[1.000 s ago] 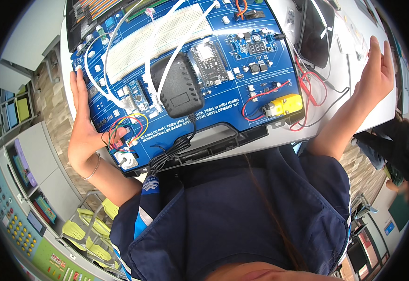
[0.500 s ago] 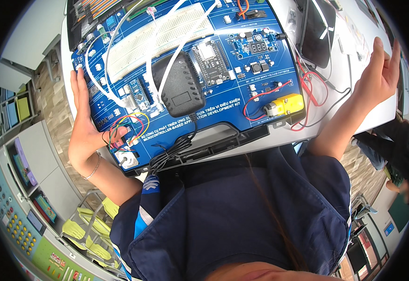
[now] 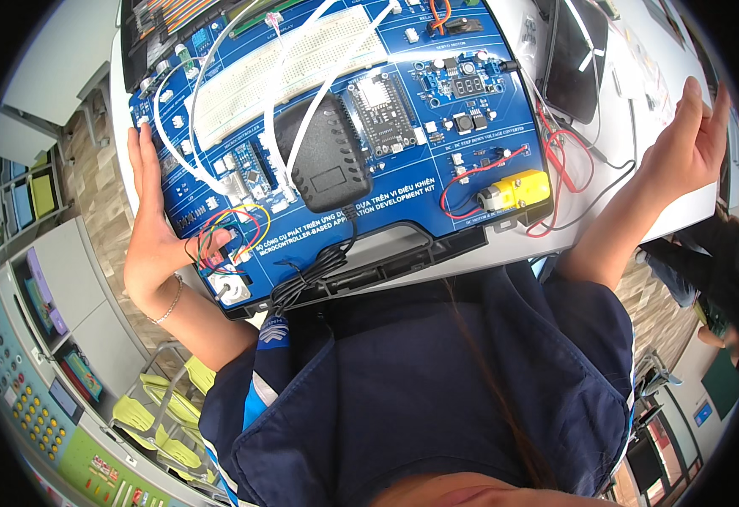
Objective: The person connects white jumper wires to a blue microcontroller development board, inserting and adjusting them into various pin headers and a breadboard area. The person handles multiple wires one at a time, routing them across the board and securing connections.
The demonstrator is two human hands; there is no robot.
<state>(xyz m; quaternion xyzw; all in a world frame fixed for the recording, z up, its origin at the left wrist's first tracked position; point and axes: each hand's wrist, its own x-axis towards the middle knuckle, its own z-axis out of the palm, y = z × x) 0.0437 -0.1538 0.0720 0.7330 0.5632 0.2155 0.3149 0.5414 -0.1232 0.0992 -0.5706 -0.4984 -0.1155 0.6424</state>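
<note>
My left hand (image 3: 154, 228) lies open along the left edge of a blue electronics kit board (image 3: 412, 190), its thumb over the board's lower left corner by a bundle of coloured jumper wires (image 3: 243, 232). Out to the right, my right hand (image 3: 686, 139) is held apart from the board, its fingers partly extended and nothing seen in it. On the board rest a black power adapter (image 3: 319, 156) with a coiled cable (image 3: 306, 283), a white breadboard (image 3: 285, 80) and a yellow gear motor (image 3: 517, 190). White cables cross over the breadboard and the adapter.
Right of the board, a black device (image 3: 572, 68) and red and black test leads (image 3: 566, 173) lie on the white table (image 3: 665, 203). Green chairs (image 3: 166, 401) stand on the floor at lower left. Another person (image 3: 699, 262) is partly visible at the far right.
My right hand has dipped slightly and shifted a little to the right. My left hand and the kit board have stayed in place.
</note>
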